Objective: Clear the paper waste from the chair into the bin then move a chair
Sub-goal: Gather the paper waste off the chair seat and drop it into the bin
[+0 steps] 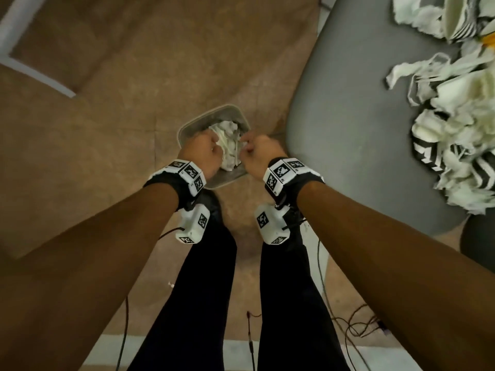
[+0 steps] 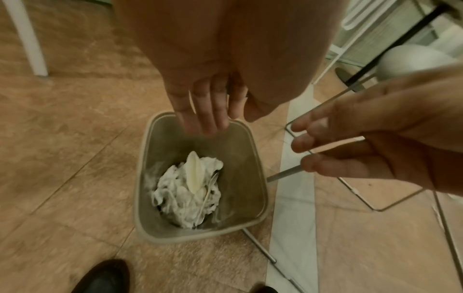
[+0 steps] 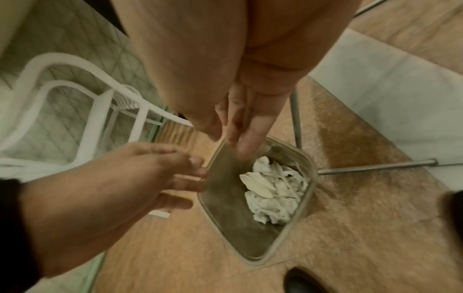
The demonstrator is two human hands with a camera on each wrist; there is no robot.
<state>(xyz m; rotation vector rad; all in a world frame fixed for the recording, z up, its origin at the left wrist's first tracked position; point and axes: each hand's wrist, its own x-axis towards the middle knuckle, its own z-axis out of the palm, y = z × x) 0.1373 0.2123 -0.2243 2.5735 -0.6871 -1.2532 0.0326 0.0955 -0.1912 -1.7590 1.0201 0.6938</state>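
A small grey bin stands on the floor, with crumpled white paper waste inside it. Both my hands hover above its mouth, empty. My left hand has its fingers straight and pointing down. My right hand also hangs with loose, spread fingers. The grey chair seat lies to the right, heaped with torn white and black-striped paper.
The chair's metal legs run close beside the bin. A white plastic chair stands behind it. A white post is at the upper left. My shoes and loose cables are on the tan floor.
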